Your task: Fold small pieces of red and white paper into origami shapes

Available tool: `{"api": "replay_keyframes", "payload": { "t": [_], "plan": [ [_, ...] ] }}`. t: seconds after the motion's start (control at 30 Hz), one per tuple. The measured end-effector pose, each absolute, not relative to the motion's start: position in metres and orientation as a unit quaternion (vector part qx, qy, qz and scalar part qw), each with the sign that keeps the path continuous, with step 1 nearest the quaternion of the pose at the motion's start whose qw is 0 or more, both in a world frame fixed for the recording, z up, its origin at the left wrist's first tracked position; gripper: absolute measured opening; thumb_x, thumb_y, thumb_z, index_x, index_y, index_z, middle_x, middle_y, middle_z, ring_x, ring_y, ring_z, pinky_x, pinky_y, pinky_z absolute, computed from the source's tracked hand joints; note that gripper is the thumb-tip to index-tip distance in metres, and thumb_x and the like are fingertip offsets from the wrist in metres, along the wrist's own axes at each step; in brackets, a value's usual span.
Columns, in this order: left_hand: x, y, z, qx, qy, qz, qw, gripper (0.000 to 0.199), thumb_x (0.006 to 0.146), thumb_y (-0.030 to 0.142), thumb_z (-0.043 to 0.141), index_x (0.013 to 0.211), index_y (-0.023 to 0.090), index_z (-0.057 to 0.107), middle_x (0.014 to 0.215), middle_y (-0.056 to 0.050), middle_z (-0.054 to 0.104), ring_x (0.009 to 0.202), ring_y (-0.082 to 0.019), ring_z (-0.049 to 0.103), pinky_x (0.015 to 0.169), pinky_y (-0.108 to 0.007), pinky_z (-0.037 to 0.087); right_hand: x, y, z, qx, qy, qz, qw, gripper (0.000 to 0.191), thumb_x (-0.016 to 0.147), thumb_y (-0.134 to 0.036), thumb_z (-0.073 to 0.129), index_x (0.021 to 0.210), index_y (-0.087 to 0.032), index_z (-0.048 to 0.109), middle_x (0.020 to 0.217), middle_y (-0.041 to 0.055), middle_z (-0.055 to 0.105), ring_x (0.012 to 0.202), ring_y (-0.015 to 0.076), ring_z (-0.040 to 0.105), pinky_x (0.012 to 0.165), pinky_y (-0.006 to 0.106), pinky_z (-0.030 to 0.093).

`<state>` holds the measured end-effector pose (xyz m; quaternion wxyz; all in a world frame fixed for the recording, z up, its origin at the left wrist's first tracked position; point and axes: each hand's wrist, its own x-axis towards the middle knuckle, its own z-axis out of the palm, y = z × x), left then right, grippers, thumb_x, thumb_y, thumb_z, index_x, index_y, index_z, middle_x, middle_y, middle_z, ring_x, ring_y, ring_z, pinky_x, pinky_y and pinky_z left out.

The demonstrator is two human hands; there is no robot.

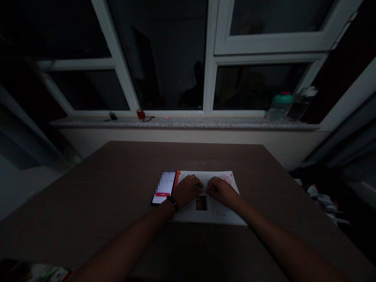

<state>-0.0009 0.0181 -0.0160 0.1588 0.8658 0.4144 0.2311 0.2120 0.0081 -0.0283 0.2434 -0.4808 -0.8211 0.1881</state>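
Observation:
A printed magazine or booklet (190, 216) with an orange left edge and a small dark picture lies on the brown table. Over its left half is my left hand (188, 190), a dark band at the wrist, its fingers curled inward. My right hand (221, 190) rests over the page's upper right, fingers bent together. A narrow gap separates the two hands; whatever they may pinch is too small and dark to make out. A lit phone (165, 186) lies against the booklet's left side. Near the page's top right corner is a pink shape (226, 179).
The brown table (117, 168) reaches toward a speckled sill (188, 122). On the sill stand a teal-lidded container (280, 106), a clear bottle (300, 103) and a small red jar (141, 114). Tiny white bits lie beyond the booklet.

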Motion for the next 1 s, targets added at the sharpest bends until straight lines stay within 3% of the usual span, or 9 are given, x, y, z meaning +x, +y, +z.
{"api": "replay_keyframes", "payload": {
  "t": [0.1, 0.5, 0.6, 0.67, 0.8, 1.0],
  "plan": [
    [-0.001, 0.018, -0.018, 0.865, 0.415, 0.235, 0.158, 0.007, 0.085, 0.014, 0.068, 0.091, 0.019, 0.066, 0.095, -0.002, 0.063, 0.095, -0.019, 0.056, 0.085, -0.031, 0.042, 0.212, 0.010, -0.029, -0.483, -0.820, 0.193, 0.238, 0.006, 0.082, -0.018, 0.062, 0.076, -0.019, 0.061, 0.076, -0.0002, 0.060, 0.075, 0.0153, 0.055, 0.078, 0.028, 0.037],
    [-0.009, 0.022, -0.017, 0.882, 0.372, 0.217, 0.190, 0.019, 0.087, 0.008, 0.059, 0.102, 0.019, 0.064, 0.104, -0.004, 0.062, 0.103, -0.020, 0.055, 0.093, -0.034, 0.044, 0.217, 0.011, -0.028, -0.433, -0.838, 0.216, 0.250, 0.010, 0.081, -0.009, 0.059, 0.081, -0.019, 0.059, 0.080, -0.0004, 0.059, 0.076, 0.0149, 0.054, 0.073, 0.026, 0.038],
    [-0.015, 0.022, -0.018, 0.887, 0.361, 0.212, 0.194, 0.026, 0.086, 0.003, 0.056, 0.106, 0.019, 0.062, 0.108, -0.004, 0.062, 0.106, -0.019, 0.055, 0.096, -0.033, 0.044, 0.223, 0.010, -0.027, -0.413, -0.853, 0.204, 0.243, 0.009, 0.086, -0.012, 0.057, 0.084, -0.020, 0.062, 0.085, 0.0013, 0.062, 0.084, 0.0166, 0.057, 0.088, 0.034, 0.039],
    [-0.018, 0.022, -0.018, 0.887, 0.358, 0.211, 0.200, 0.031, 0.085, 0.000, 0.054, 0.109, 0.019, 0.061, 0.111, -0.004, 0.062, 0.109, -0.018, 0.054, 0.099, -0.033, 0.042, 0.228, 0.009, -0.026, -0.406, -0.862, 0.190, 0.236, 0.011, 0.090, -0.017, 0.056, 0.085, -0.021, 0.065, 0.089, 0.0020, 0.063, 0.091, 0.0185, 0.058, 0.101, 0.043, 0.032],
    [-0.019, 0.022, -0.017, 0.897, 0.347, 0.198, 0.190, 0.035, 0.086, 0.000, 0.051, 0.114, 0.020, 0.060, 0.114, -0.004, 0.061, 0.112, -0.018, 0.052, 0.102, -0.033, 0.041, 0.232, 0.006, -0.023, -0.391, -0.871, 0.199, 0.224, 0.013, 0.093, -0.020, 0.056, 0.090, -0.023, 0.069, 0.092, 0.0039, 0.065, 0.097, 0.0205, 0.059, 0.104, 0.045, 0.030],
    [-0.015, 0.019, -0.013, 0.923, 0.323, 0.162, 0.134, 0.031, 0.095, 0.010, 0.044, 0.109, 0.023, 0.069, 0.105, -0.006, 0.059, 0.102, -0.019, 0.053, 0.092, -0.032, 0.043, 0.233, 0.002, -0.022, -0.391, -0.876, 0.175, 0.223, 0.019, 0.093, -0.018, 0.056, 0.100, -0.027, 0.071, 0.098, 0.0044, 0.065, 0.104, 0.0215, 0.058, 0.108, 0.048, 0.026]
  ]
}}
